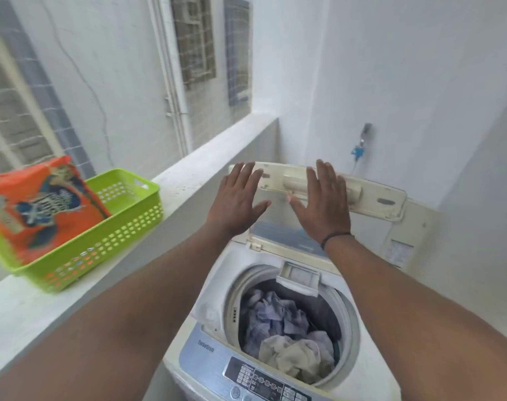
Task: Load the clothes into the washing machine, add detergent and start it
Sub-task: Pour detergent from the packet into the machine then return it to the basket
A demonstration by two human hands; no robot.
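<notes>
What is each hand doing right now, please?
Left hand: open, fingers spread, holding nothing, at the raised lid.
Right hand: open, holding nothing, in front of the lid.

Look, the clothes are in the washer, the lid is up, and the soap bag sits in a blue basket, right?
Nearly. The head view shows the basket is green, not blue. The clothes are in the washer, the lid is up, and the soap bag sits in that basket.

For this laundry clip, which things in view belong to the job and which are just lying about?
Part of the job: washing machine, its raised lid, clothes in the drum, detergent bag, left hand, right hand.

Just around: green basket, ledge, wall tap, windows.
</notes>
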